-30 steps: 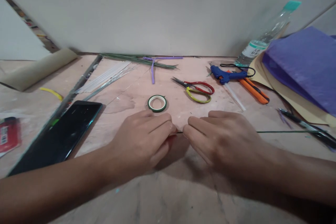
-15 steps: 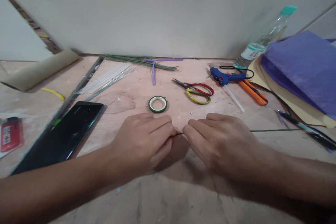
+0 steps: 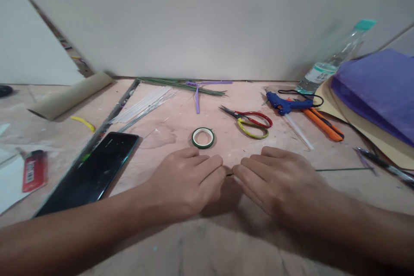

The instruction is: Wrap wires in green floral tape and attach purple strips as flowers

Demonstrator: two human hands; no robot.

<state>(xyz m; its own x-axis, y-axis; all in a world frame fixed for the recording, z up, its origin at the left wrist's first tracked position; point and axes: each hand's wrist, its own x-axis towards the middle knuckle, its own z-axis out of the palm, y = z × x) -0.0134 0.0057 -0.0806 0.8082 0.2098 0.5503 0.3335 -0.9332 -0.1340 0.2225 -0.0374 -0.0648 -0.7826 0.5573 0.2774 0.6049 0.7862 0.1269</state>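
A thin dark green wire (image 3: 341,169) runs out to the right from under my right hand (image 3: 278,181). A short piece of it shows in the small gap between my hands. My left hand (image 3: 190,183) is closed on the wire's other end, fingers curled and knuckles up. My right hand pinches the wire close by, also closed. Just beyond my left hand lies a roll of green tape (image 3: 202,137). Scissors (image 3: 249,121) with one red and one yellow handle rest past my right hand. The fingertips of both hands are hidden.
Left: a phone (image 3: 93,168), a red lighter (image 3: 34,171), a cardboard tube (image 3: 73,96). At the back: green wires (image 3: 168,83), purple pipe cleaners (image 3: 197,100), glue sticks (image 3: 142,103). Right: a glue gun (image 3: 287,102), an orange cutter (image 3: 324,125), a bottle (image 3: 323,73), purple sheets (image 3: 378,90), a pen (image 3: 384,166).
The whole view has shifted, so everything sits slightly lower and further right. Both hands keep their hold on the wire, with the gap between them a little narrower.
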